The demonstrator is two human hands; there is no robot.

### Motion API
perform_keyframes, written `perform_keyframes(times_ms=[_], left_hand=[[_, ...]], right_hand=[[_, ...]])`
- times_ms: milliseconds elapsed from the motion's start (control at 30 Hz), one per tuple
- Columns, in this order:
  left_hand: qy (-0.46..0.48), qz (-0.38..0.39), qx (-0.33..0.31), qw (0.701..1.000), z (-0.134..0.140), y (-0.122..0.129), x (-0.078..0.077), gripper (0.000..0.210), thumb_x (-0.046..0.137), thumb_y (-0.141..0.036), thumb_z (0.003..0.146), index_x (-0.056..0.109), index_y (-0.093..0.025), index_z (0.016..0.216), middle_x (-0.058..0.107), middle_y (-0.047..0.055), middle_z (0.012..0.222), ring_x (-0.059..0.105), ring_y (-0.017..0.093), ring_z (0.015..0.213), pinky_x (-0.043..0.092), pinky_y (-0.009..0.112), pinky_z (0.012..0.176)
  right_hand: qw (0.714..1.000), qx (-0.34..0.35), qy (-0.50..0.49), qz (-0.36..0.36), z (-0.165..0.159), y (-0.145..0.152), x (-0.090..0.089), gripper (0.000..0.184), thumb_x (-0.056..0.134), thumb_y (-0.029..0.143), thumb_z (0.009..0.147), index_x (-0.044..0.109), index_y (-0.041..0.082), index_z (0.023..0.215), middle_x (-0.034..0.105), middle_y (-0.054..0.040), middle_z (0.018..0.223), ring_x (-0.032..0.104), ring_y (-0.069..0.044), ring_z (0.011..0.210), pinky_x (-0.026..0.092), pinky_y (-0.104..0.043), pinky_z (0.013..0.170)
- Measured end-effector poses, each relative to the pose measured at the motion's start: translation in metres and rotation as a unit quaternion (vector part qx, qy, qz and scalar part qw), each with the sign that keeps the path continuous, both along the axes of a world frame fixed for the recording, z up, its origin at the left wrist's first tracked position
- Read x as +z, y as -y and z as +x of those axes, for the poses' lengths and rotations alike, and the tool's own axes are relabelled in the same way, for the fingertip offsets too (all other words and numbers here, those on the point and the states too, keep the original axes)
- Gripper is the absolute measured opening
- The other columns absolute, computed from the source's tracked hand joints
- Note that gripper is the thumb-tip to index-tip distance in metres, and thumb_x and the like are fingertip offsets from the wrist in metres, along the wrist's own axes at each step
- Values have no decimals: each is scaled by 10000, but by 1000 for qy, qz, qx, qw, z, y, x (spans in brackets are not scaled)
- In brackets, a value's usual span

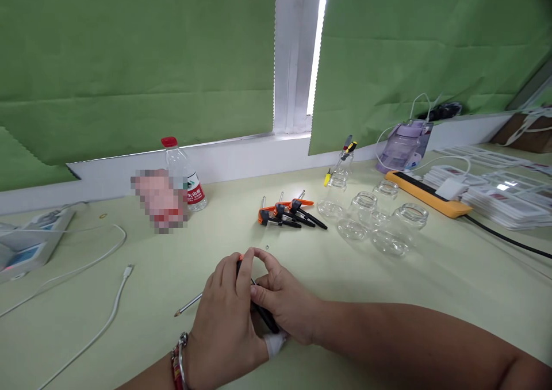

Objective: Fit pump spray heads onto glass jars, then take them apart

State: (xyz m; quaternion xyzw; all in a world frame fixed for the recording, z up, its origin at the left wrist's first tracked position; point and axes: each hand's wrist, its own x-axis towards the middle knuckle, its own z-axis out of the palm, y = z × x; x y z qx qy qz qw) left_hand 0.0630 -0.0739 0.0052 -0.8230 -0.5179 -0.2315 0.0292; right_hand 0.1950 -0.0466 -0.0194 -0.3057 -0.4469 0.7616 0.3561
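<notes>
Both my hands meet low in the middle of the pale green table [388, 298]. My left hand [224, 315] and my right hand [280, 298] close together around one screwdriver [263, 315] with a black and orange handle. Its metal shaft [188, 305] sticks out to the left, the tip just above the table. A bracelet sits on my left wrist. A short way beyond my hands lie three more black and orange screwdrivers [287, 213], side by side.
Several small glass jars [371, 217] stand at the right of centre, one holding screwdrivers [340, 161]. A water bottle [185, 174], an orange power strip [426, 193], a purple bottle [403, 145], stacked cards [504, 203], white cables [107, 315] and a device [26, 246] surround them.
</notes>
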Motion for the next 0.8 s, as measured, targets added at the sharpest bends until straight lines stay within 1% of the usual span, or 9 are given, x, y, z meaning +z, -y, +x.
perform_keyframes(times_ms=[133, 300, 433, 533, 633, 800], left_hand=[[22, -26, -14, 999, -2, 0, 4, 961, 651, -414, 566, 218, -111, 1369, 483, 180, 1171, 473, 337, 1057, 438, 502, 864], [34, -45, -22, 998, -4, 0, 4, 959, 644, -395, 579, 186, -124, 1377, 466, 185, 1204, 464, 340, 1087, 438, 505, 875], [25, -54, -29, 998, -3, -1, 2, 950, 639, -396, 597, 189, -114, 1384, 457, 190, 1207, 444, 340, 1113, 422, 507, 901], [21, -55, -31, 998, -2, 0, 0, 1009, 663, -448, 575, 182, -119, 1398, 448, 190, 1210, 431, 348, 1125, 415, 514, 907], [20, -51, -31, 998, -2, 0, -1, 1076, 687, -508, 532, 190, -117, 1403, 447, 189, 1202, 428, 357, 1124, 415, 521, 905], [32, -44, -36, 998, -1, 1, 2, 978, 669, -426, 577, 211, -139, 1392, 459, 180, 1204, 443, 341, 1116, 422, 509, 899]], right_hand=[[1000, 10, -5, -10, 1, -1, 2, 826, 661, 356, 768, 144, 268, 1406, 505, 70, 632, 466, -92, 576, 351, -228, 567], [999, 35, 7, -34, 3, -1, 6, 917, 694, 248, 710, 107, 307, 1412, 549, 63, 665, 486, -91, 569, 358, -223, 562], [999, 25, -6, -38, 2, -1, 9, 885, 688, 209, 692, 156, 293, 1393, 550, 66, 650, 494, -90, 568, 378, -239, 587], [999, 28, -21, -36, 1, -2, 8, 856, 708, 225, 676, 206, 289, 1367, 544, 68, 646, 513, -97, 576, 391, -246, 596], [999, 28, -13, -34, 1, -2, 6, 855, 735, 261, 656, 234, 292, 1348, 541, 67, 651, 536, -111, 592, 406, -257, 601], [999, 29, -9, -27, 1, -3, 3, 834, 747, 303, 664, 253, 311, 1336, 551, 63, 666, 543, -109, 610, 413, -253, 610]])
